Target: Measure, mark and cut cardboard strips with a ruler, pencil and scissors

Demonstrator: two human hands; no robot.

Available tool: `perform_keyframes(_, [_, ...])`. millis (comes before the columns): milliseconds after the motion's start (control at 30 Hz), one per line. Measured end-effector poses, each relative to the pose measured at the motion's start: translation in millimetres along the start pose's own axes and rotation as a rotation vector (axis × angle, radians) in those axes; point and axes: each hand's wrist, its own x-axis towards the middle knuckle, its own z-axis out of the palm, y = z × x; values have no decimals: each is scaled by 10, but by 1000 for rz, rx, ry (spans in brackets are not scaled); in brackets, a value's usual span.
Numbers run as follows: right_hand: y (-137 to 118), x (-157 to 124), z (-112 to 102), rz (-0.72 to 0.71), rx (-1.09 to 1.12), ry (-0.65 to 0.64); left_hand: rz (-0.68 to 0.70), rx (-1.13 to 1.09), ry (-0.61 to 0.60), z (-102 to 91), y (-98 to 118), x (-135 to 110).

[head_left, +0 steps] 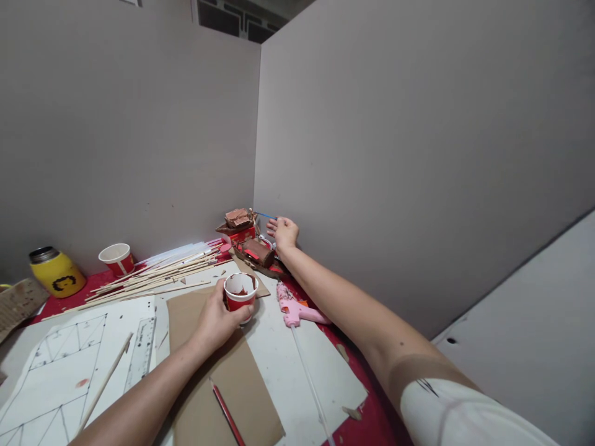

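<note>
My left hand (pixel 223 317) is wrapped round a red and white paper cup (pixel 240 302) with brown paint smeared inside its rim. Far out by the wall, my right hand (pixel 284 232) pinches a thin blue stick (pixel 266 215) that looks like a paintbrush handle. The stick points left toward a brown-painted cardboard model (pixel 238 218), which rests on something red in the corner. Whether the tip touches it, I cannot tell. A second brown model (pixel 258 252) lies just below my right hand. Between my forearms is a pink glue gun (pixel 292 310) with a clear glue stick in it.
Several wooden sticks (pixel 171 271) lie across the table's back. To the left stand another paper cup (pixel 116 259) and a yellow bottle (pixel 58 272). A drawing (pixel 56 365), a ruler (pixel 141 350), brown cardboard (pixel 251 384) and a red pencil (pixel 226 412) lie nearer. Grey partitions (pixel 372 155) enclose the corner.
</note>
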Motion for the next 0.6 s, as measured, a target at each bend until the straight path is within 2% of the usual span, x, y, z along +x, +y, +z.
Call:
perform_keyframes(233, [9, -39, -47, -2, -31, -1, 7, -6, -3, 9, -29, 9])
perform_keyframes(600, [-22, -50, 48, -19, -60, -22, 1, 2, 2, 7, 21, -3])
